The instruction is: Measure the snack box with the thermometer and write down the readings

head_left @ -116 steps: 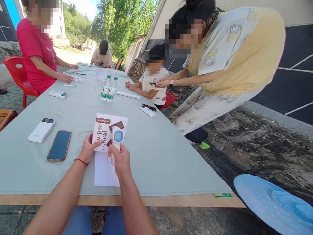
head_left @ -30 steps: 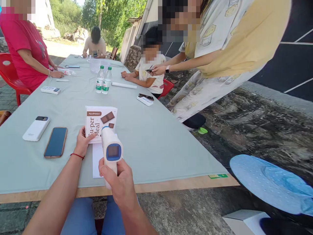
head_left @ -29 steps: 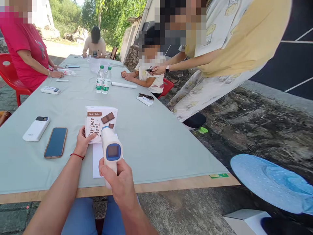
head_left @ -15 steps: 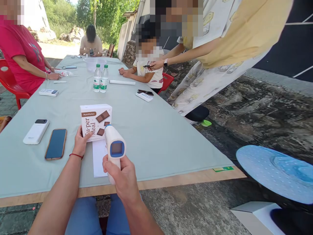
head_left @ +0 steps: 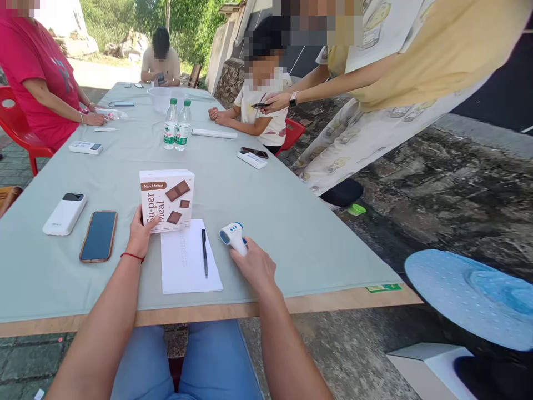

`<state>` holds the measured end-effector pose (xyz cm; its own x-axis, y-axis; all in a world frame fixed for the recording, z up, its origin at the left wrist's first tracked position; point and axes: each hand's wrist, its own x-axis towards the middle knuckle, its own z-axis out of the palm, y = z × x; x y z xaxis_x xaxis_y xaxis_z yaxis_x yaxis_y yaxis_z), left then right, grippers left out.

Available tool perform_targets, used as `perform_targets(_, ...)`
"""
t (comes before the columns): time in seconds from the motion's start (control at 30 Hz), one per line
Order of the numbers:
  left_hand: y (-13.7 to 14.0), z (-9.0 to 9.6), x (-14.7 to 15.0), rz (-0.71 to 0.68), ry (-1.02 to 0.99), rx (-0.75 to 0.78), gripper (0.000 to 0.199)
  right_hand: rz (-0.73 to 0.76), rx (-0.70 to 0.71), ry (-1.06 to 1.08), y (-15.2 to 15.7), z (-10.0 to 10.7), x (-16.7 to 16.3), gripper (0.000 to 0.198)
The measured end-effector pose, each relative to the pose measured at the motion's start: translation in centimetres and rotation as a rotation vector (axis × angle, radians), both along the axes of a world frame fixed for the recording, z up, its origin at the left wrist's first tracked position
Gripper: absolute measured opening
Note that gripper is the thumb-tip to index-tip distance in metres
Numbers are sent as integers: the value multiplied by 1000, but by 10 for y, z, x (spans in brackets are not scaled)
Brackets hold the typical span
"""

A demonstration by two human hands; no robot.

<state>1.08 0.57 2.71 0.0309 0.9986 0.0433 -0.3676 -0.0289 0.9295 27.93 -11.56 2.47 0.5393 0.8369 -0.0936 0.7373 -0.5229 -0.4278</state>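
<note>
My left hand (head_left: 140,230) grips the lower left side of a white and brown "Su-per Meal" box (head_left: 166,200), which stands upright with chocolate pieces printed on its front. My right hand (head_left: 255,265) is closed around the handle of a white and blue infrared thermometer (head_left: 233,236), held low over the table to the right of the paper. Between my hands lies a sheet of white paper (head_left: 183,275) with rows of small writing. A black pen (head_left: 204,253) rests on the paper's right side.
A phone (head_left: 99,236) and a white power bank (head_left: 65,214) lie on the left of the cloth-covered table (head_left: 291,255). Two water bottles (head_left: 176,125) and a clear basin (head_left: 160,100) stand farther back. Several people are around the table. A blue hat (head_left: 466,294) is at the right.
My right hand has moved right and down with the thermometer, away from the box and turned to the side. The paper and pen are now uncovered. My left hand still holds the box.
</note>
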Motion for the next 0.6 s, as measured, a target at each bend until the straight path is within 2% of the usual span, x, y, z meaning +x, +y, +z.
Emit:
perform_targets(0.1, 0, -1, 1, 21, 0, -20, 69, 32, -1, -144, -1, -9, 10, 43)
perform_targets(0.2, 1, -1, 1, 25, 8, -19, 70, 49, 182, -252, -4, -9, 2, 42)
perform_targets(0.27, 0, -2, 2, 22, 7, -6, 69, 107, 260, -207, -7, -6, -14, 31)
perform_targets(0.3, 0, -2, 2, 19, 6, 0, 69, 146, 239, -148, -7, -5, -25, 25)
perform_targets(0.37, 1, -3, 1, 17, 9, 4, 71, 206, 84, -23, -7, -1, -46, 24)
perform_targets(0.47, 2, -7, 1, 36, 32, 5, 75, 195, -67, 22, -3, 3, -66, 22)
perform_targets(0.53, 3, -10, 1, 49, 52, 18, 75, 156, -80, 77, 0, 4, -67, 18)
perform_targets(0.6, 3, -12, 1, 49, 61, 38, 74, 119, -19, 207, 1, 4, -61, 20)
